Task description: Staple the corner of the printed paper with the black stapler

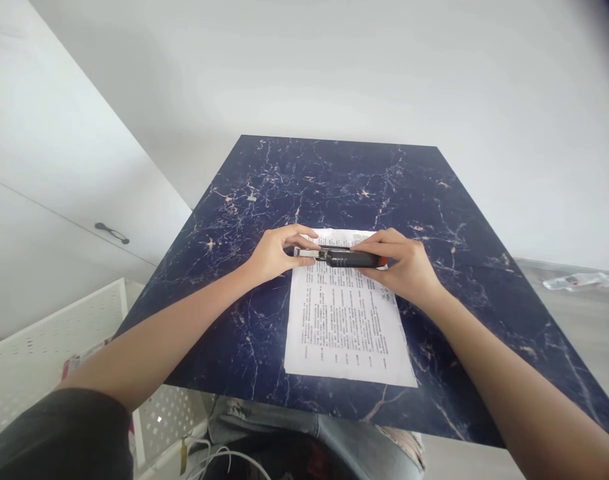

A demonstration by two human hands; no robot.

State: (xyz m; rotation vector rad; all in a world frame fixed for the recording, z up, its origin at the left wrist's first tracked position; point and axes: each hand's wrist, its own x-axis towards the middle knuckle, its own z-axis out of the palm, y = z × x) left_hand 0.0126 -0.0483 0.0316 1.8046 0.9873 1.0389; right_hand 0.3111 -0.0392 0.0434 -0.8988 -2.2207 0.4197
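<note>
A black stapler [351, 259] with an orange-red end lies across the upper part of a printed sheet of paper [347, 327], perhaps a stack. From the right, my right hand [401, 263] is closed around the stapler's body near its orange end. My left hand [279, 252] pinches at the other end, thumb below and fingers above a silvery metal part [308, 253]. Whether that metal piece is part of the stapler or a strip of staples, I cannot tell. Dense lines of print cover the paper, turned sideways to me.
The dark blue marbled table [329, 173] stands against a white wall. A white perforated basket [59, 320] is at the left, below the tabletop. White cables [224, 453] hang near my legs. On the floor at the right lies a clear plastic wrapper [579, 281].
</note>
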